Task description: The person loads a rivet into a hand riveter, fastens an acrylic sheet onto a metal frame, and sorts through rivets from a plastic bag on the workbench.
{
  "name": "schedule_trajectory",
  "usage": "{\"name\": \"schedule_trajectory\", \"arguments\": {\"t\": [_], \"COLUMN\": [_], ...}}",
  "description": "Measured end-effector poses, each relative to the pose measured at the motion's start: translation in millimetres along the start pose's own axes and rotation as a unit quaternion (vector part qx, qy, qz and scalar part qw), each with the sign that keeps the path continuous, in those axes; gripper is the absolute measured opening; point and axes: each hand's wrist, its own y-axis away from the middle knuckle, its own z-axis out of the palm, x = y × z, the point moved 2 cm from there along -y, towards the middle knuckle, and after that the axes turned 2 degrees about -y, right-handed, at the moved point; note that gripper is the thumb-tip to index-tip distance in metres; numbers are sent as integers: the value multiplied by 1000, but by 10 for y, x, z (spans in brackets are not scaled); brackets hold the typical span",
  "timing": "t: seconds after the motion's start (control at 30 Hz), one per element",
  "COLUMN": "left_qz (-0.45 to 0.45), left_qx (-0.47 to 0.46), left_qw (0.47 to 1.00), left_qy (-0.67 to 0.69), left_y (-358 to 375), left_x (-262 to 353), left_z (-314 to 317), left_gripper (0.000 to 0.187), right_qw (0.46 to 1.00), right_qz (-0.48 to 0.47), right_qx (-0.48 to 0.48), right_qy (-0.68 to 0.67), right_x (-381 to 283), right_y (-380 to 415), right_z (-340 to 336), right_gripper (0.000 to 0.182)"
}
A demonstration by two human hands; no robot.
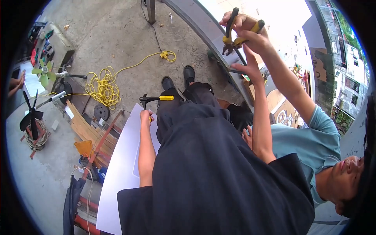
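My left hand [145, 116] is closed, with a small yellow bit showing beside its fingers; what it holds is unclear. Just beyond it, a hammer [166, 98] with a yellow and black handle lies across my leg. My right hand [252, 69] is raised with thumb and fingers apart, beside thin dark strips [240, 56] near a curved frame edge. Above it, a co-worker's hand [253, 38] holds yellow and black pliers [231, 41], jaws pointing down toward the strips.
A white sheet [117, 176] stands along my left side. Yellow cable [103, 90] lies coiled on the concrete, near wood strips [84, 125] and two fans [45, 72]. The co-worker in a teal shirt [301, 143] is close on my right. Another person's hand shows far left.
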Motion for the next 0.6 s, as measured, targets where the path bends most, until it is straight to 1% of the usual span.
{"name": "schedule_trajectory", "arguments": {"t": [0.03,0.07,0.1,0.13,0.17,0.2,0.23,0.27,0.33,0.37,0.4,0.47,0.5,0.53,0.6], "left_qz": [29,57,73,77,103,130,140,145,160,164,167,174,175,173,170], "left_qx": [7,13,-2,-2,2,5,12,11,-6,-10,-9,-9,-13,-17,-17], "left_qw": [999,998,997,996,994,990,988,987,981,980,977,973,973,973,973], "left_qy": [-18,-39,-33,-39,-43,-46,-58,-62,-107,-112,-128,-148,-150,-154,-158], "left_y": [36,70,90,144,206,234,255,280,284,284,284,280,245,219,162], "left_x": [49,92,155,238,326,394,468,541,659,708,740,808,809,783,754], "left_z": [17,30,46,78,113,146,178,192,242,275,292,340,353,348,348], "left_gripper": [8,13,21,21,22,23,26,26,28,28,28,28,27,27,24], "right_qw": [1000,996,985,974,996,988,983,982,990,992,991,993,993,992,981], "right_qz": [-17,-48,-91,-115,-63,-10,16,11,-38,-30,-32,-31,-10,-11,30], "right_qx": [-18,-72,-148,-194,-41,111,154,158,132,125,131,107,117,123,188], "right_qy": [-12,-7,7,13,-44,-102,-103,-104,-41,11,12,26,17,16,25], "right_x": [-21,-24,-52,-29,154,214,198,170,72,46,-2,-75,-92,-106,-120], "right_y": [58,103,119,173,363,462,479,486,537,602,643,738,786,842,884], "right_z": [25,11,16,15,24,48,22,3,-52,-120,-103,-17,27,81,179], "right_gripper": [31,32,33,33,36,40,50,50,47,38,38,28,27,27,27]}}
